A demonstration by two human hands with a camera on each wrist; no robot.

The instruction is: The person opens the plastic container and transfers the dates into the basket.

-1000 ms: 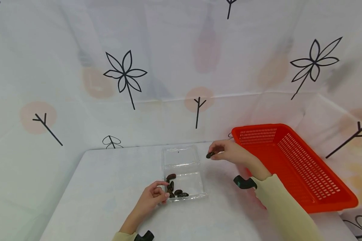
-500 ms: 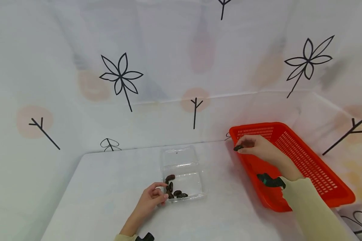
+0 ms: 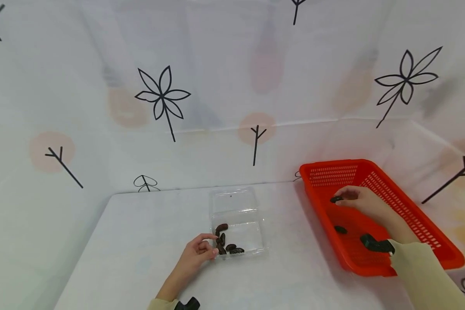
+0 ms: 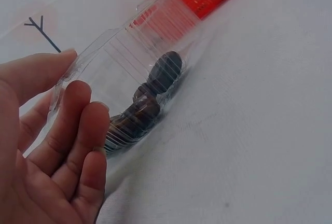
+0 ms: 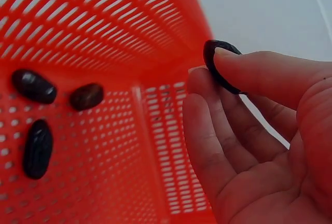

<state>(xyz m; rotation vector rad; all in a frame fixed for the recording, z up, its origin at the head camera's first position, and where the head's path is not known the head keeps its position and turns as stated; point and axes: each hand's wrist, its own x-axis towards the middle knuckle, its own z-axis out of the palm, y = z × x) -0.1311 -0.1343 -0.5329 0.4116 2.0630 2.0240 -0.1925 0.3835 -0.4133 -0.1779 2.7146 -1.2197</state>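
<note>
My right hand (image 3: 368, 206) pinches a dark brown date (image 3: 336, 199) between thumb and fingertips, over the inside of the red plastic basket (image 3: 320, 219). In the right wrist view three other dates lie apart on the basket's perforated floor: one date (image 5: 34, 86), a smaller brown date (image 5: 87, 97) and a long date (image 5: 38, 149). My left hand (image 3: 193, 256) pinches the near left edge of a clear plastic box (image 3: 246, 234), whose lid lies folded back. Several dates (image 3: 222, 227) lie inside it, along the left and near sides; my fingers partly cover some.
A white cloth covers the table (image 3: 147, 232). Behind it hangs a white curtain (image 3: 217, 107) printed with flowers and twigs. The basket stands at the table's right side, its wall higher than the low box.
My right hand has carried the date rightward, from beside the box to over the basket's inside. A date on the basket floor has come into view. My left hand stays at the box.
</note>
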